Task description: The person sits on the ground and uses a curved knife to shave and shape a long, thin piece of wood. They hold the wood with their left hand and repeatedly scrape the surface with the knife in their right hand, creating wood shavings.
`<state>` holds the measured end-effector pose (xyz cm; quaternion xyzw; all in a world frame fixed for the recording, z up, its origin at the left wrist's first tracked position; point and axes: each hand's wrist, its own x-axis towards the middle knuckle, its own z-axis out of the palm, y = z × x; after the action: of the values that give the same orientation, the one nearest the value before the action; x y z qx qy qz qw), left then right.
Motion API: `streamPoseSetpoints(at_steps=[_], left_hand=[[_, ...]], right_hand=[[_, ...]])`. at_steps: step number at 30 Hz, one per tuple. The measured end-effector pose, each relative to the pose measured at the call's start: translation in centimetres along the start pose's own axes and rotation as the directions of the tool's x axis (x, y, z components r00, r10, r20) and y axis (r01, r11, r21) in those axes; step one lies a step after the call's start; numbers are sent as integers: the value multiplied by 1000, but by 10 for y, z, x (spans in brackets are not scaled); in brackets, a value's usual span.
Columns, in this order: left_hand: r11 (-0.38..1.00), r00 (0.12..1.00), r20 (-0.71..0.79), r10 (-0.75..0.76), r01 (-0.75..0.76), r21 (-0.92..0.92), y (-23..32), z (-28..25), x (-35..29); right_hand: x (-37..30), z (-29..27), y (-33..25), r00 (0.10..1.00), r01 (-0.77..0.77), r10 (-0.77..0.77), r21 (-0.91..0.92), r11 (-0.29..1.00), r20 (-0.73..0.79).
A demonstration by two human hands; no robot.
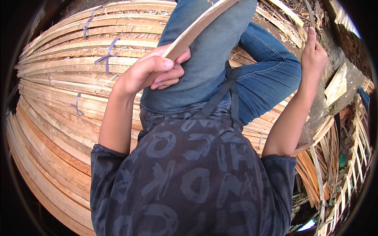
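My left hand [154, 70] is closed round the near end of a pale wooden strip [193, 34], its thumb lying along the side. The strip slants up and to the right across my jeans [208, 67] and runs out of the top edge. Out at the far right, my right hand [314, 53] is closed, with the index finger stretched forward. A narrow grey blade-like piece [309, 13] reaches up from that fingertip; its grip is hidden in the fist, so its exact kind does not show.
Stacked wooden slats [55, 126] fill the left side, some bundled with purple ties [106, 56]. Wood offcuts [337, 84] and shavings litter the ground at right. A lattice of thin split strips [346, 188] stands at the lower right.
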<state>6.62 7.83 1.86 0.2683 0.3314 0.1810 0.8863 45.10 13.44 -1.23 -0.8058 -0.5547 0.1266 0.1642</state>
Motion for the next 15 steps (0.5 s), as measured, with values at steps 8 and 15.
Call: streamPoseSetpoints(at_steps=[8, 15], left_hand=[[1000, 1000, -5, -21, 21, -14, 2, 3, 2], [999, 998, -66, -21, 23, 32, 5, 11, 2]], right_hand=[[-73, 7, -83, 933, 270, -317, 249, 930, 171], [-65, 22, -107, 896, 421, -432, 108, 900, 106]])
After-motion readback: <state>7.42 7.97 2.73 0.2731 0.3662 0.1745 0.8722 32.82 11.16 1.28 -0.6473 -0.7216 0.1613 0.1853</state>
